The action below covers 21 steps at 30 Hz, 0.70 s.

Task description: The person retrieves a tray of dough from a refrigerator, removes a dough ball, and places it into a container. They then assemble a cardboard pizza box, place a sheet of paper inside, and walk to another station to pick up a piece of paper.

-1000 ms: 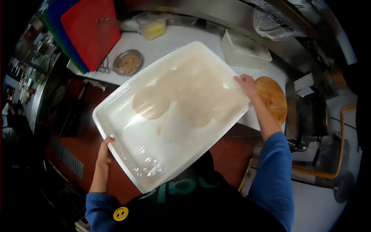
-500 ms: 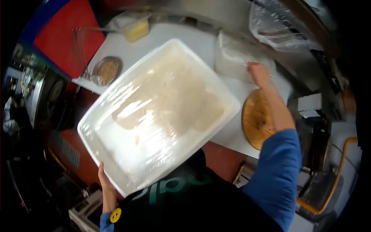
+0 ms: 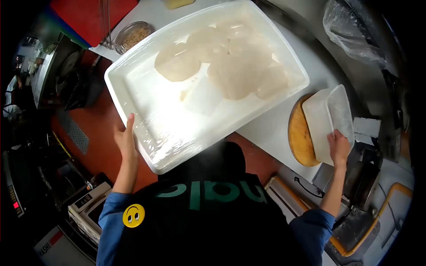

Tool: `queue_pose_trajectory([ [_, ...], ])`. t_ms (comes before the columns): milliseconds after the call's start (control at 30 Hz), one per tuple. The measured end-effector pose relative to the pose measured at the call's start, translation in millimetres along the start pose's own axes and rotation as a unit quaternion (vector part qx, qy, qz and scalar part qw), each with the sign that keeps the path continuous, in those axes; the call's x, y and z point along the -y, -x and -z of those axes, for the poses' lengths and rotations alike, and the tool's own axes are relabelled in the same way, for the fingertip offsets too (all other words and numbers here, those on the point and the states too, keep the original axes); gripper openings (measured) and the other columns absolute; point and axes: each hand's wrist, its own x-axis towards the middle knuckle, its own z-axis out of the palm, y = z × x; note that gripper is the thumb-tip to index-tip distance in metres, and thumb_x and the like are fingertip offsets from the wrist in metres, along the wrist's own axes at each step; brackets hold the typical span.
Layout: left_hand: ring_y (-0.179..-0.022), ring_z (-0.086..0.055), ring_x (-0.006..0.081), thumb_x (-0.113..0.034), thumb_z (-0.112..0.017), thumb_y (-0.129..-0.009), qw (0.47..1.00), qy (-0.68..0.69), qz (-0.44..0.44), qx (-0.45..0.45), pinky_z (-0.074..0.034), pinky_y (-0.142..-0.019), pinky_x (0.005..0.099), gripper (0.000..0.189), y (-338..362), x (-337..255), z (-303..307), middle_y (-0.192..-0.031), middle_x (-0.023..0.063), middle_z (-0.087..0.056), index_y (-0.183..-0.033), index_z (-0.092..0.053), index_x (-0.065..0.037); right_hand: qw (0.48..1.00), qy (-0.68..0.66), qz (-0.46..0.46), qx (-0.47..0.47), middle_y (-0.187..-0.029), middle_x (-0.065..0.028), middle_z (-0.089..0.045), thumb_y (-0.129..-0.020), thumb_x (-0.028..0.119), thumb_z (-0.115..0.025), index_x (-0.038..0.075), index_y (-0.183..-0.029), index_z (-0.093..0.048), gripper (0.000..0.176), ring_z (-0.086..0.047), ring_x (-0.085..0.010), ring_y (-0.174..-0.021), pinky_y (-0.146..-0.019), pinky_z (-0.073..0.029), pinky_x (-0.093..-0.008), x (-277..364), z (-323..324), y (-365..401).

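A large white tray (image 3: 148, 99) covered in plastic wrap is tilted in front of me. Pale, flattened rounds of dough (image 3: 242, 62) run together inside it. My left hand (image 3: 126, 138) grips the tray's near left edge, its thumb along the rim and its other fingers hidden behind. My right hand (image 3: 339, 147) is closed on the rim of a translucent plastic tub (image 3: 320, 126), which is tipped on its side with its opening turned to the right. The tub is over the right part of a round wooden board (image 3: 299, 135).
Beneath the tray runs a white worktop (image 3: 266, 137). A metal bowl of brown crumbs (image 3: 133, 37) stands at its far left, near a red panel (image 3: 91, 17). Clear plastic sheeting (image 3: 348, 31) hangs at the upper right. An orange-edged cart (image 3: 372, 221) is at the lower right.
My right hand has brought the plastic tub from the back of the worktop toward me, over the wooden board. The tray has turned slightly and shifted right, still in my left hand.
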Motion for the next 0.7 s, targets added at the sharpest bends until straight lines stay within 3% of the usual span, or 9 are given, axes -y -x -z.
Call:
queue_pose_trajectory([
  [33,-0.103,-0.053,0.0222,-0.031,-0.072,-0.079,1.000,0.005,0.000,0.003,-0.046,-0.083,0.0351,0.055,12,-11,-8,-0.109,0.0119,-0.055,-0.117,-0.051,0.003,1.000,0.003,-0.003,-0.004,-0.088,-0.0204,-0.063,-0.081,0.021,-0.064,0.006,-0.094,-0.058,0.021,-0.058,-0.0399,-0.089,-0.072,-0.046,-0.0481,11,9,5],
  [100,-0.100,-0.054,0.0255,-0.022,-0.078,-0.072,0.898,-0.192,-0.396,-0.024,-0.046,-0.082,0.0360,0.053,40,-27,-21,-0.101,0.0128,-0.057,-0.112,-0.054,0.003,0.980,-0.040,0.045,-0.191,-0.104,-0.0174,-0.062,-0.081,0.018,-0.065,0.006,-0.112,-0.057,0.034,-0.058,-0.0377,-0.096,-0.078,-0.047,-0.0425,54,31,31],
  [167,-0.097,-0.054,0.0301,-0.022,-0.080,-0.066,0.814,-0.239,-0.445,0.287,-0.046,-0.079,0.0386,0.052,72,-40,-52,-0.093,0.0144,-0.057,-0.107,-0.057,-0.001,0.965,-0.110,0.124,-0.201,-0.114,-0.0159,-0.058,-0.079,0.017,-0.069,0.007,-0.123,-0.052,0.048,-0.056,-0.0351,-0.102,-0.085,-0.046,-0.0396,88,52,45],
  [267,-0.095,-0.055,0.0312,-0.023,-0.080,-0.064,0.746,-0.307,-0.440,0.395,-0.045,-0.077,0.0401,0.049,73,-16,-90,-0.097,0.0143,-0.057,-0.105,-0.058,-0.005,0.947,-0.179,0.221,-0.149,-0.105,-0.0153,-0.061,-0.077,0.016,-0.071,0.004,-0.115,-0.057,0.042,-0.059,-0.0331,-0.095,-0.082,-0.048,-0.0378,149,54,72],
  [367,-0.085,-0.058,0.0302,-0.022,-0.077,-0.066,0.765,-0.287,-0.325,0.476,-0.046,-0.072,0.0395,0.036,67,-10,-100,-0.094,0.0117,-0.063,-0.093,-0.061,-0.005,0.958,-0.193,0.206,-0.038,-0.100,-0.0142,-0.063,-0.077,0.015,-0.071,0.004,-0.107,-0.061,0.034,-0.060,-0.0325,-0.090,-0.078,-0.049,-0.0376,187,37,104],
  [433,-0.073,-0.059,0.0314,-0.021,-0.072,-0.072,0.785,-0.271,-0.149,0.536,-0.046,-0.067,0.0397,0.023,56,-22,-104,-0.082,0.0118,-0.065,-0.083,-0.062,-0.003,0.945,-0.218,0.243,-0.026,-0.100,-0.0141,-0.063,-0.076,0.014,-0.071,0.004,-0.106,-0.061,0.033,-0.061,-0.0316,-0.088,-0.075,-0.050,-0.0365,215,24,113],
  [567,-0.067,-0.059,0.0332,-0.019,-0.068,-0.076,0.816,-0.191,-0.218,0.500,-0.046,-0.064,0.0392,0.019,50,-9,-110,-0.071,0.0143,-0.063,-0.076,-0.062,-0.001,0.892,-0.204,0.402,-0.042,-0.111,-0.0086,-0.059,-0.075,0.010,-0.068,0.005,-0.105,-0.061,0.031,-0.053,-0.0281,-0.106,-0.094,-0.040,-0.0445,228,-59,114],
  [633,-0.068,-0.058,0.0325,-0.017,-0.066,-0.078,0.839,-0.042,-0.157,0.519,-0.047,-0.065,0.0370,0.017,55,-40,-94,-0.072,0.0154,-0.062,-0.080,-0.061,0.000,0.855,-0.180,0.469,-0.130,-0.117,-0.0110,-0.056,-0.073,0.009,-0.067,0.004,-0.113,-0.057,0.042,-0.051,-0.0296,-0.109,-0.095,-0.040,-0.0446,277,31,104],
  [700,-0.065,-0.057,0.0305,-0.012,-0.063,-0.081,0.827,-0.110,-0.211,0.510,-0.046,-0.063,0.0346,0.012,68,-53,-93,-0.070,0.0166,-0.060,-0.083,-0.059,0.000,0.840,-0.234,0.480,-0.091,-0.122,-0.0122,-0.053,-0.073,0.009,-0.065,0.002,-0.118,-0.053,0.047,-0.050,-0.0305,-0.113,-0.095,-0.039,-0.0456,294,19,73],
])
